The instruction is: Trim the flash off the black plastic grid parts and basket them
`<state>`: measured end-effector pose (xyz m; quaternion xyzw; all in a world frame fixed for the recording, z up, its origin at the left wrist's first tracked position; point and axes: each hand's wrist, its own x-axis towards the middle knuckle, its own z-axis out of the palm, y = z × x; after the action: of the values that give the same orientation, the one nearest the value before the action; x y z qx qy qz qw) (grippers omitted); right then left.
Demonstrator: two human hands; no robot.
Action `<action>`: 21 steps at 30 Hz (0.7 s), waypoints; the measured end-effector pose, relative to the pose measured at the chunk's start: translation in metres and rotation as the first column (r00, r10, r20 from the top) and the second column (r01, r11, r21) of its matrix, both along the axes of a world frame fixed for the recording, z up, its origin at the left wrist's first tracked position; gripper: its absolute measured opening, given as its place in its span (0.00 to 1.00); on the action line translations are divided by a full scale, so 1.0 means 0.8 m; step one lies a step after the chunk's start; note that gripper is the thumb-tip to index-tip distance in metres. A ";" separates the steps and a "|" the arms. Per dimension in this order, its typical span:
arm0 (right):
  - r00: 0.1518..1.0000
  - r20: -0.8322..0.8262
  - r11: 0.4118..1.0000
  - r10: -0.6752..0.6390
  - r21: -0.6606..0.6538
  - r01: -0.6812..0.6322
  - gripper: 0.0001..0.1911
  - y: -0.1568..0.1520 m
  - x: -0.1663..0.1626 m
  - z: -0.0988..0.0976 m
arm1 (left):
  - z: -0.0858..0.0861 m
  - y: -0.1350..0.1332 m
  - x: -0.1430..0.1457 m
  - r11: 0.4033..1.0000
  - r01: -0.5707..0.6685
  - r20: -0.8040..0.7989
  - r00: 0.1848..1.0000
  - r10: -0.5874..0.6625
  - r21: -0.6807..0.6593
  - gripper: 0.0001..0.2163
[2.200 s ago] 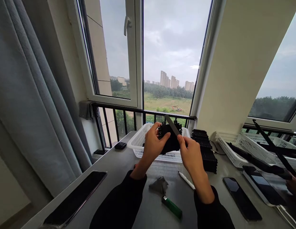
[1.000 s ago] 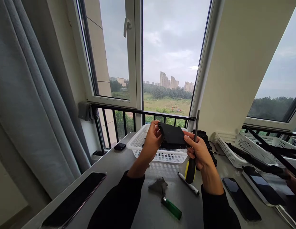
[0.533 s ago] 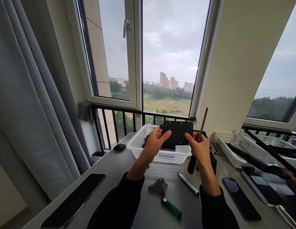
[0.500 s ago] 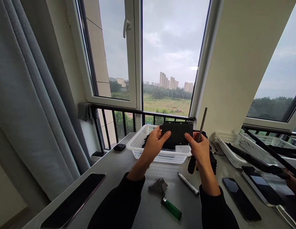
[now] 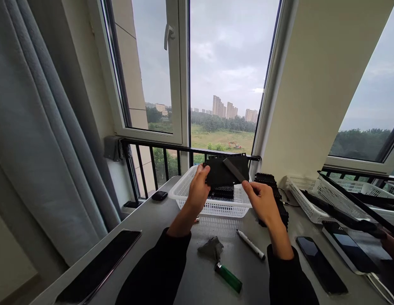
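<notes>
My left hand (image 5: 197,192) grips the left end of a flat black rectangular plastic panel (image 5: 215,173), which has small tabs along its edge. The panel is held up above a white perforated basket (image 5: 224,209). A flat grey metal file (image 5: 234,170) lies slantwise across the panel's face, its tip pointing up and left. My right hand (image 5: 263,202) is closed around the file, and its handle is hidden in my palm. Below the panel, black ribbed parts (image 5: 222,192) sit in the basket.
Nearer me lie a white marker (image 5: 250,245), a green lighter (image 5: 228,277) and a grey cloth scrap (image 5: 211,249). Stacked black parts (image 5: 265,180) stand right of the basket. Phones (image 5: 320,264) flank my arms. At far right, another person's hand (image 5: 392,243) holds a long black part.
My right hand has let go of the panel's right end and swung the file from upright to across the panel. The panel has shifted slightly left and tilted.
</notes>
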<state>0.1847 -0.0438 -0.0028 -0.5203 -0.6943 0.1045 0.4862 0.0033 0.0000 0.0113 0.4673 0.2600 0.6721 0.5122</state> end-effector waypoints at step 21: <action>0.978 0.207 0.999 0.023 -0.045 -0.013 0.31 0.008 -0.007 -0.008 | -0.009 0.001 0.000 0.970 -0.141 -0.179 0.968 0.178 0.200 0.19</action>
<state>0.1794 -0.0372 -0.0093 -0.5325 -0.7433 0.0692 0.3988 0.0033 0.0010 0.0037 0.5544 0.2821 0.6833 0.3823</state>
